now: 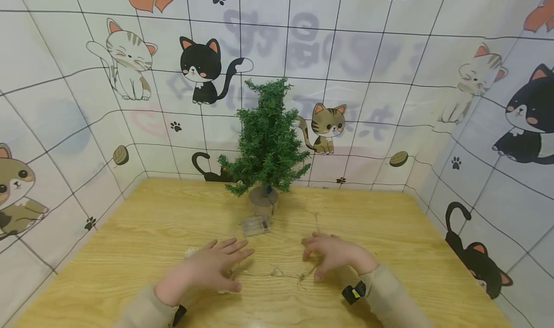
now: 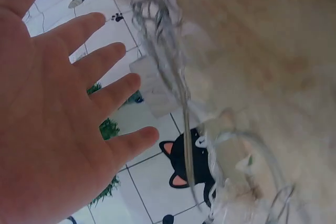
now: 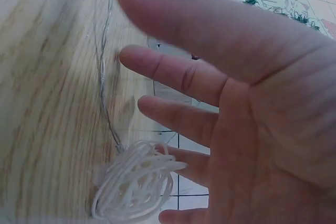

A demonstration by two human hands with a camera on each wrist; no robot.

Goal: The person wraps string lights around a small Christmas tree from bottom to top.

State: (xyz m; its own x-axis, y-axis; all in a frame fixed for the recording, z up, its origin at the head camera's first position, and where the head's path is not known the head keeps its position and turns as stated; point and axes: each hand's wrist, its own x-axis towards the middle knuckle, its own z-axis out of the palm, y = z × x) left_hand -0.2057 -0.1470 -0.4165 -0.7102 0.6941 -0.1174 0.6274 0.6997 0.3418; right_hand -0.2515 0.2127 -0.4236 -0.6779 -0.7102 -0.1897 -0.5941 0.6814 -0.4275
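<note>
My left hand (image 1: 212,266) hovers palm down over the table with its fingers spread. A white woven ball (image 1: 191,252) shows behind its wrist, and the hand covers part of a thin wire. Clear wire strands (image 2: 176,72) run past the fingertips in the left wrist view. Across from it, my right hand (image 1: 332,253) has loosely bent fingers and a thumb held apart. Near that thumb lies a thin wire string (image 1: 301,277). The right wrist view has another white woven ball (image 3: 137,184) on the wire, beside the fingers; whether they touch cannot be told.
A small green artificial tree (image 1: 270,140) stands on a round base (image 1: 263,199) at the back of the wooden table (image 1: 173,208). In front of it lies a clear plastic box (image 1: 255,225), seemingly a battery case. Cat-printed sheeting (image 1: 268,44) encloses the table's back and sides.
</note>
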